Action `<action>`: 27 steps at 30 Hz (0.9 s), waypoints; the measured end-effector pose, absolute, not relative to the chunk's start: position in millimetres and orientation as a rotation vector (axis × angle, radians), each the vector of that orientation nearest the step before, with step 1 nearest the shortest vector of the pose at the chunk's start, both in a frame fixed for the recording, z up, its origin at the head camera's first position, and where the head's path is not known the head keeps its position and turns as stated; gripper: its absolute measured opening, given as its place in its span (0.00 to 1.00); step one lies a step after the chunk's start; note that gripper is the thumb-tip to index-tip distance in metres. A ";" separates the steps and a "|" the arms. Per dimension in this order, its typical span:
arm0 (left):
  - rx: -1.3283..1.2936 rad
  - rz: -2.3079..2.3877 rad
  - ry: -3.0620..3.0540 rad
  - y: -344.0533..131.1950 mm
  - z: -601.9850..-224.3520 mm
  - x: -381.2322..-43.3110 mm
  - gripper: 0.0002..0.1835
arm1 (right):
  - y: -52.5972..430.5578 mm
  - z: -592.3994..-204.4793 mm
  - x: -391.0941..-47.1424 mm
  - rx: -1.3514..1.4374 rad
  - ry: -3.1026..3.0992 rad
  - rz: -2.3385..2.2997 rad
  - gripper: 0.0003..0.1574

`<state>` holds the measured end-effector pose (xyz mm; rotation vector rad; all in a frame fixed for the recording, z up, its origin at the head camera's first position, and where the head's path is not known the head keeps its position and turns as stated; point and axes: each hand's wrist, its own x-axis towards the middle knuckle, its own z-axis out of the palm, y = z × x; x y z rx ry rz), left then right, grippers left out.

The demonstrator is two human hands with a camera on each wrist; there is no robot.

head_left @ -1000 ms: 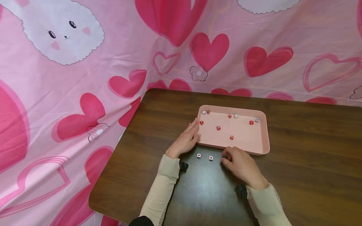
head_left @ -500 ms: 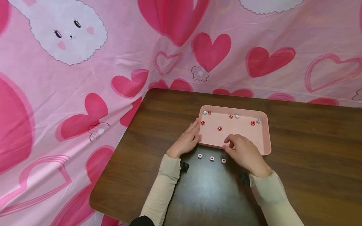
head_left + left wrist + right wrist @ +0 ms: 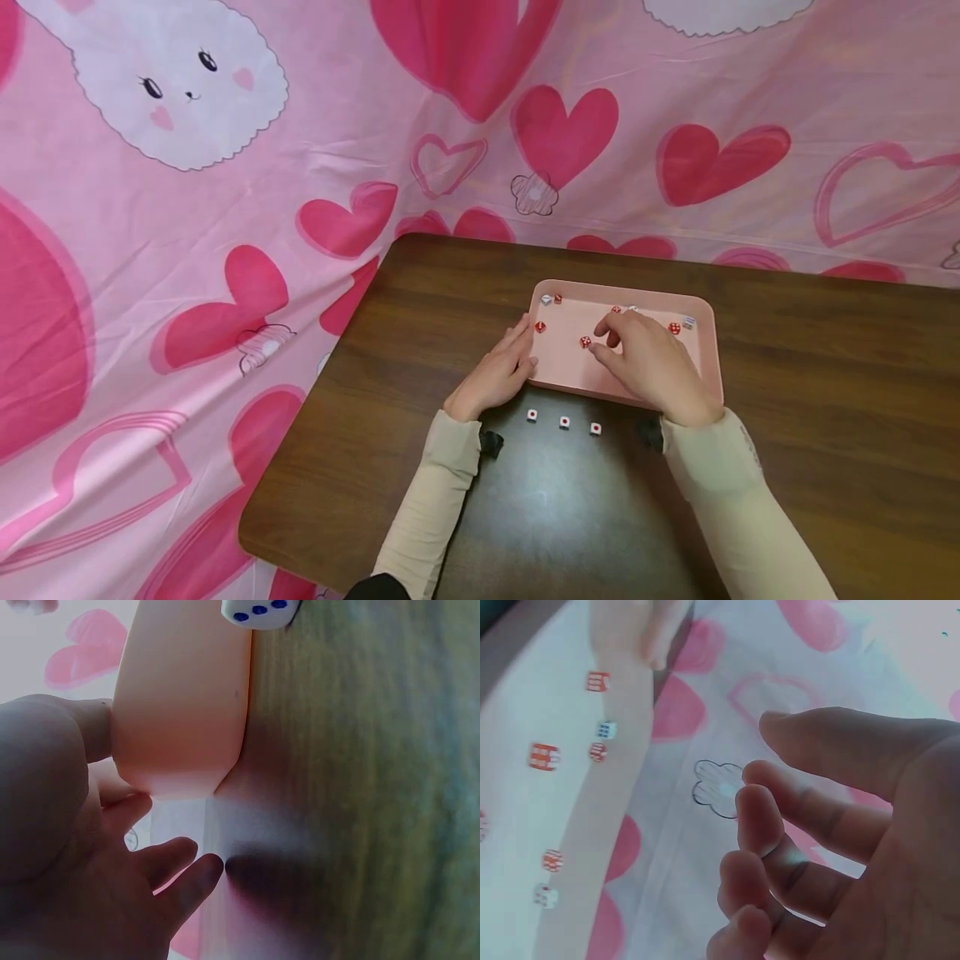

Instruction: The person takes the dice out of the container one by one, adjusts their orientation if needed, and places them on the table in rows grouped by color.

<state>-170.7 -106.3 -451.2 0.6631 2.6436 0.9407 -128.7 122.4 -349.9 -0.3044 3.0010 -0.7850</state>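
A shallow pink tray (image 3: 558,360) holds several small red and white dice. At its left end my left hand (image 3: 493,375) lies against the rim; in the left wrist view the thumb and fingers touch the tray's wall (image 3: 184,697). My right hand (image 3: 652,358) hovers over the tray with fingers loosely bent and nothing between them. Just left of its fingertips is a red die (image 3: 585,342). The hand covers part of the tray floor. In front of the tray, a spaced row has a left white die (image 3: 532,415), a middle white die (image 3: 564,422) and a right white die (image 3: 596,429), each with a red dot up.
The brown wooden table (image 3: 360,375) has a rounded left edge. A pink heart-print cloth (image 3: 442,75) hangs behind and to the left. At the tray's right end sit a red die (image 3: 675,328) and a white die (image 3: 689,322).
My right hand has let go of the third white die in the row and moved forward over the tray. The left hand has stayed at the tray's left end.
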 end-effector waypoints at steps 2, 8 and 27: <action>0.666 0.941 2.644 -106.3 -451.5 -170.4 0.33 | 121.4 -346.6 -132.6 -0.321 3.015 -0.800 0.13; 0.650 0.950 2.635 -107.1 -451.4 -170.4 0.33 | 118.4 -337.5 -147.8 -0.310 2.992 -0.836 0.15; 0.645 0.932 2.638 -107.2 -454.8 -171.1 0.33 | 114.6 -342.8 -203.0 -0.198 2.841 -0.812 0.25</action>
